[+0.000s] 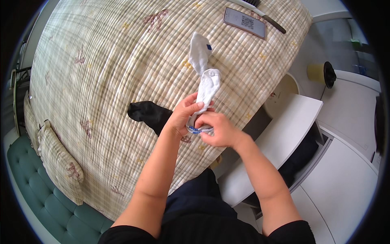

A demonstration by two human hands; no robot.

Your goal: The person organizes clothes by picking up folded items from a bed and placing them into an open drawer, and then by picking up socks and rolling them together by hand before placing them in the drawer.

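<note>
Between my hands is a white sock [208, 87], its cuff marked with blue. My left hand [186, 113] pinches it with the thumb on top, near the middle. At the cuff, my right hand [214, 128] has its fingers bent around the edge, partly inside the opening. Just beyond the held sock lies a second white sock [199, 52] with a small blue patch, on the plaid bedspread [122, 73]. A black sock [149, 113] rests to the left, partly hidden behind my left wrist.
A smartphone [244, 23] with a lit screen and a brush with a dark-tipped handle [272, 23] lie at the bed's far right. An open white drawer [292, 122] holding dark cloth juts out on my right. A pillow [61, 164] leans by the green tufted headboard [45, 195]. A bin [283, 94] stands beside the bed.
</note>
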